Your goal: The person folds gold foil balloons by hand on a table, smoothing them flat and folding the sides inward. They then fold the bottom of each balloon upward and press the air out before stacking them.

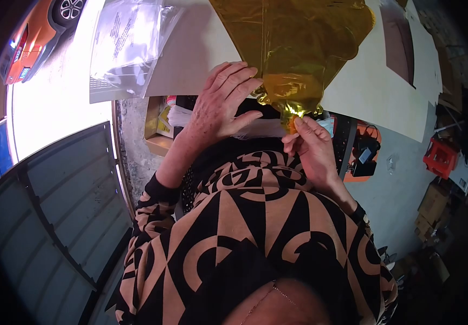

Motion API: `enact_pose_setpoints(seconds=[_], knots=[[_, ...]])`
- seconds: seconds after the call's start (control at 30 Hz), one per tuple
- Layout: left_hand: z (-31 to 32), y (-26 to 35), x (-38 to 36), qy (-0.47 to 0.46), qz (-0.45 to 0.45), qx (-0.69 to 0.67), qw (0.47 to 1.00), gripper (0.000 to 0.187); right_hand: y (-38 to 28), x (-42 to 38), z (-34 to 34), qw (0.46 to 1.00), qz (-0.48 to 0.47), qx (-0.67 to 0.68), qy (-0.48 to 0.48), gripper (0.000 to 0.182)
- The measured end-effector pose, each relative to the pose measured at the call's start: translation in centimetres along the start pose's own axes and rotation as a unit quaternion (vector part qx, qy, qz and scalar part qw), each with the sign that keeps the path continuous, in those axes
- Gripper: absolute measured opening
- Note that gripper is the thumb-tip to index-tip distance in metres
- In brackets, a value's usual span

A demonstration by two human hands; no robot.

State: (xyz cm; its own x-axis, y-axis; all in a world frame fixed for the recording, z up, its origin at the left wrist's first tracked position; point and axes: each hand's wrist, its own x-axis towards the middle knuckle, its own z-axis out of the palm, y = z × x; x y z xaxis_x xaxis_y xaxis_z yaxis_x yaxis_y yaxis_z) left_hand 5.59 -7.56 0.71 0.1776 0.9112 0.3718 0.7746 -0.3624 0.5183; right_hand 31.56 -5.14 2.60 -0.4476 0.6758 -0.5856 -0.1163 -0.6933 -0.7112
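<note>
A gold foil balloon point(304, 46), flat and shiny, lies across the table with its crinkled lower end hanging toward me. My right hand point(315, 146) is closed in a pinch on that gathered end. My left hand point(220, 100) is open, its fingers stretched out and their tips at the left edge of the foil. Its thumb is held apart and points toward the pinched end. To the left of this hand, clear plastic bags point(131, 49) with printed text lie on the table.
The pale table point(196, 54) runs along the top, with a brown flat piece point(399, 46) at its right. Below its edge are an open cardboard box point(158, 143) and an orange container point(372, 132) with black items. A red stool point(441, 158) stands right; a metal door point(55, 216) is left.
</note>
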Motion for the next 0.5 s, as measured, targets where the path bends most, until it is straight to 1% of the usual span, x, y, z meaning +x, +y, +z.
enact_pose_setpoints(seconds=[0.07,0.2,0.33,0.43,0.5], knots=[[0.0,0.0,0.0,0.004,0.001,0.000,1.000,0.058,-0.9,-0.1,0.2,1.000,-0.015,0.007,0.000,0.025],[0.2,-0.1,-0.1,0.010,0.005,0.004,1.000,0.055,-2.4,-0.3,0.1,0.997,-0.071,-0.020,0.000,0.026],[0.3,-0.1,-0.1,0.020,0.009,-0.001,1.000,0.050,-2.8,-0.3,-0.5,0.992,-0.102,-0.056,0.038,0.028],[0.5,-0.2,-0.2,0.027,0.016,-0.001,1.000,0.048,-2.4,-0.4,-0.7,0.990,-0.102,-0.076,0.056,0.028],[0.7,-0.4,-0.2,0.030,0.019,-0.003,0.999,0.047,-1.6,-0.4,-0.8,0.992,-0.086,-0.084,0.045,0.028]])
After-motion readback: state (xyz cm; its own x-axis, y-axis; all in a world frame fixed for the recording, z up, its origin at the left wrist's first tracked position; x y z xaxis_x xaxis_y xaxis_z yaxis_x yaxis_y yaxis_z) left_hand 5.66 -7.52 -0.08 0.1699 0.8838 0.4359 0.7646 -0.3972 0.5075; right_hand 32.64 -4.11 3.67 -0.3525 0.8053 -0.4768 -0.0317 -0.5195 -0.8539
